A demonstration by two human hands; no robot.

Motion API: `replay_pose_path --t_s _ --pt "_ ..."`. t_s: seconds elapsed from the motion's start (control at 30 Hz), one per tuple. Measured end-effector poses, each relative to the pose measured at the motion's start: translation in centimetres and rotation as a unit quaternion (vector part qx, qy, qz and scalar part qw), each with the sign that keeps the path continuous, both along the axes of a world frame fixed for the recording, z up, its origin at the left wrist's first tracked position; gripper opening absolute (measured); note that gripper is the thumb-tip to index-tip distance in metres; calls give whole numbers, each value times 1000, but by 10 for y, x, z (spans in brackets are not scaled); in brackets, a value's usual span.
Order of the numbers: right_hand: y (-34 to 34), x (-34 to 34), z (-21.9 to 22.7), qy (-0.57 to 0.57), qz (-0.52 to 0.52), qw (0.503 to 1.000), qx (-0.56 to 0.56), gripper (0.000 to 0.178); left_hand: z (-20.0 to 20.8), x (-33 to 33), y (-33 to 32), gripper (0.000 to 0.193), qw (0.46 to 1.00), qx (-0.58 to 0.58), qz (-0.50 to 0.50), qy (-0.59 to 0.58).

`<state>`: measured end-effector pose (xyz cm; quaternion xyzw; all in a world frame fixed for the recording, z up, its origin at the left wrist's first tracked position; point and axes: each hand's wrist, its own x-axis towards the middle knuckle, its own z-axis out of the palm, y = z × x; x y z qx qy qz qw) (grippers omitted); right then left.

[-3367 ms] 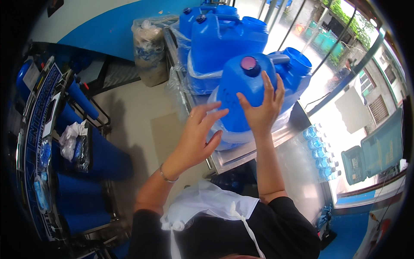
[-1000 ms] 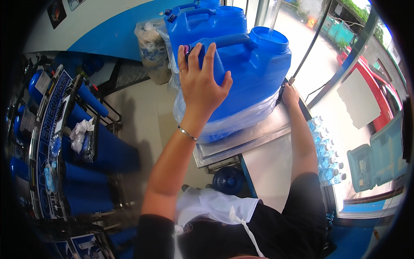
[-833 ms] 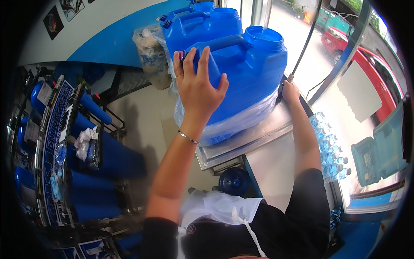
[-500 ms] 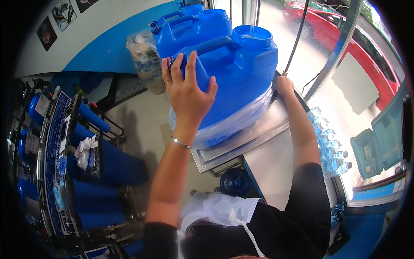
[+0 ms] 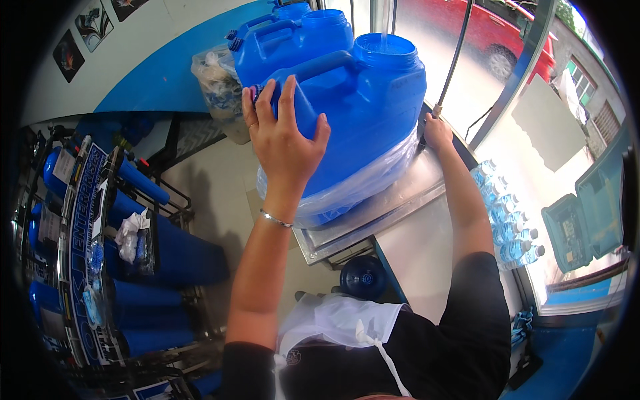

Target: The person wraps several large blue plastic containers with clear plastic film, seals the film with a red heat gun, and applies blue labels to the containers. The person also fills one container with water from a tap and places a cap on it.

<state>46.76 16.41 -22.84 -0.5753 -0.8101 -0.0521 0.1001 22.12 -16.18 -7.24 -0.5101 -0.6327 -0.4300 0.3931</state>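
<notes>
A large blue plastic water jug (image 5: 373, 110) stands on a stainless-steel tray, with clear plastic wrap (image 5: 360, 190) around its lower part. Clear water (image 5: 385, 41) runs down into its open round mouth. My left hand (image 5: 287, 137) lies on the jug's near left corner, beside a small cap, with fingers stretched and spread. At the jug's right, my right hand (image 5: 437, 133) is closed at the foot of a thin metal pipe (image 5: 455, 63). What its fingers grip there is mostly hidden; a dark piece shows beside them.
More blue jugs (image 5: 293, 50) stand behind, near a bag of litter (image 5: 217, 77). The metal tray's edge (image 5: 373, 230) faces me. Water bottles (image 5: 510, 227) line the window at right. A dark blue round bottle (image 5: 363, 277) sits below, and blue filter tanks (image 5: 153, 293) stand left.
Both hands keep their places on the jug and by the pipe. Water still runs into the jug. Outside the window, the red car has moved leftward across the view.
</notes>
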Motion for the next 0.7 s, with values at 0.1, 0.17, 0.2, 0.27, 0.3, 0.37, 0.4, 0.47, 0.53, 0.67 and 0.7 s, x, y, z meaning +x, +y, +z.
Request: replay_pose_path --t_s 0.1,0.17,0.2,0.27,0.3,0.37,0.4,0.47,0.53,0.67,0.7 --pt "1 -1 1 2 0 1000 8 18 0 1 0 63 1000 -1 3 0" --pt "1 -1 1 0 3 1000 12 17 0 1 -1 63 1000 -4 8 -4" --pt "0 -1 0 2 3 1000 15 17 0 1 -1 63 1000 -1 7 -1" --pt "-1 -1 -1 7 1 1000 24 17 -1 1 -1 63 1000 -3 9 -4" --pt "-2 -1 -1 6 3 1000 18 17 -1 1 0 63 1000 -4 7 -1" --pt "-2 -1 -2 8 1 1000 26 17 0 0 0 63 1000 -9 7 -3" --pt "-1 -1 -2 3 1 1000 18 17 0 0 -1 63 1000 -8 6 0" --pt "1 -1 -1 -7 0 1000 10 17 0 1 -1 63 1000 -9 7 0" --pt "2 -1 -2 0 0 1000 20 19 0 1 -1 63 1000 -8 4 0" --pt "-9 2 -15 37 -6 999 35 26 0 0 0 64 1000 -1 7 2" --pt "-14 3 -18 44 -7 999 13 31 0 0 0 64 1000 -3 8 3"
